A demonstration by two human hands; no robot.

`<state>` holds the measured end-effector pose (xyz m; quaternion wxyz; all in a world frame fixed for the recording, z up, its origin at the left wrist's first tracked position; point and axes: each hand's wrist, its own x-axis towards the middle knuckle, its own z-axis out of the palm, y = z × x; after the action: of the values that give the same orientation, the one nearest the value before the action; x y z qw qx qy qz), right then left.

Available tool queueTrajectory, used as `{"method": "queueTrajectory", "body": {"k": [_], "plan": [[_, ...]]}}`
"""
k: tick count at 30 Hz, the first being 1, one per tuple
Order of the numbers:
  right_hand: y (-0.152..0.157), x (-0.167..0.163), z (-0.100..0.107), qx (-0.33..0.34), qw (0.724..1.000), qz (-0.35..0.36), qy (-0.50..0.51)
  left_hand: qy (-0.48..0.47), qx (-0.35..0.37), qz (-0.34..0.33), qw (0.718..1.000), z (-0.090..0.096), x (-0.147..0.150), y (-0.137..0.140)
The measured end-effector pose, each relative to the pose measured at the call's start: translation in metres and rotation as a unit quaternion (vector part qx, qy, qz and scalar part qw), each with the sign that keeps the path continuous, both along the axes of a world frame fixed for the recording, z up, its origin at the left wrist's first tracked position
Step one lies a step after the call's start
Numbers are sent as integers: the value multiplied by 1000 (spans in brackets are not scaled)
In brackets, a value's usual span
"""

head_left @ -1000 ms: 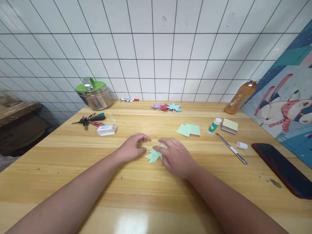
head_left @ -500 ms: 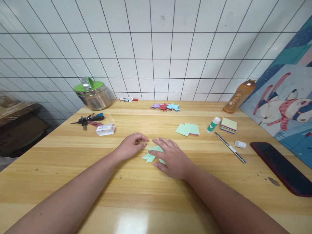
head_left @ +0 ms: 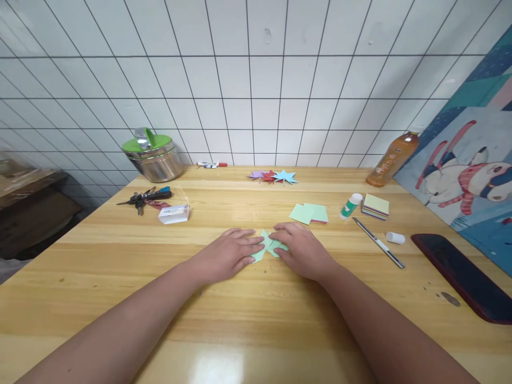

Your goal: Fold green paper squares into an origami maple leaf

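Green folded paper point(head_left: 269, 246) lying front-left of glue stick point(head_left: 352, 206). I'm observing left hand point(head_left: 228, 256) resting flat on it, right hand point(head_left: 302, 250) resting half-curled over edge, pinch unconfirmable; apparently aligning folds. Next move probably needing firm pressing.

Folded, pointed green paper point(head_left: 267, 245) on the table point(head_left: 256, 320)
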<state>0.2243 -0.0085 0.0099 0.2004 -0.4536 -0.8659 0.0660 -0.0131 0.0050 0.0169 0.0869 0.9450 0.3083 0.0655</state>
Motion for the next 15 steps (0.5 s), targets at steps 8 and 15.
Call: {"method": "queueTrajectory", "body": {"k": [8,15], "plan": [[10,19,16,111,976,-168,78,7,19,18,1000,-2,-4,7],[28,62,20,159,913,-349,141,-67,47,52,995,8,-5,2]]}}
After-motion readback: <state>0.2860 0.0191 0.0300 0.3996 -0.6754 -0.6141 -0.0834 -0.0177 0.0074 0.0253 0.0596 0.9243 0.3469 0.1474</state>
